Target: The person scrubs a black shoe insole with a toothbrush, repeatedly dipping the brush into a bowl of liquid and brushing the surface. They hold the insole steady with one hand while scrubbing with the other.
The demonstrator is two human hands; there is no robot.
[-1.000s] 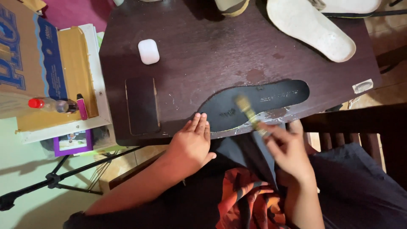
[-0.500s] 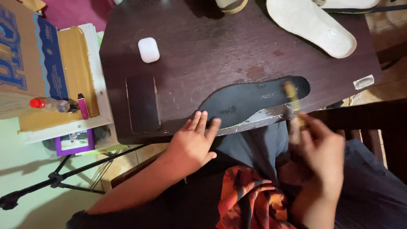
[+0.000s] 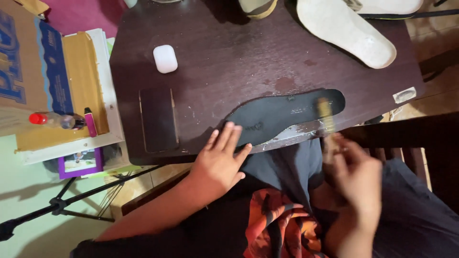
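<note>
1. Landmark: black insole [image 3: 282, 116], laid flat along the near edge of the dark wooden table [image 3: 239, 57], toe end to the right; its near rim sits right at the table edge.
2. Left hand [image 3: 221, 160] is placed at the insole's heel end. Fingers [image 3: 228, 138] are extended, slightly fanned, tips pressed on the heel; nothing is pinched.
3. Right hand [image 3: 356, 174] is held below the insole's toe end, off the table. A small brush [image 3: 326, 117] is gripped by its handle, fingers curled around it; exact finger placement cannot be told, the hand is motion-blurred. The bristle end is seen over the toe area; contact cannot be confirmed.
4. Left of the insole: dark rectangular pad [image 3: 158, 119]. Beyond it, up-left: small white case [image 3: 165, 58]. Beyond the toe end: pale shoe sole [image 3: 346, 31].
5. Far left of the insole, off the table: cardboard box [image 3: 28, 62] and a red-capped bottle [image 3: 52, 119].
6. Risks, as judged:
   - Insole could be tipped or slid off the near edge; cause: only the heel is pinned, brush force is applied at the far end.
   - Whitish smears near the insole's rim suggest residue could be spread onto table or lap; cause: strokes carried past the rim.
   - Uneven coverage is likely if fast strokes are made.
</note>
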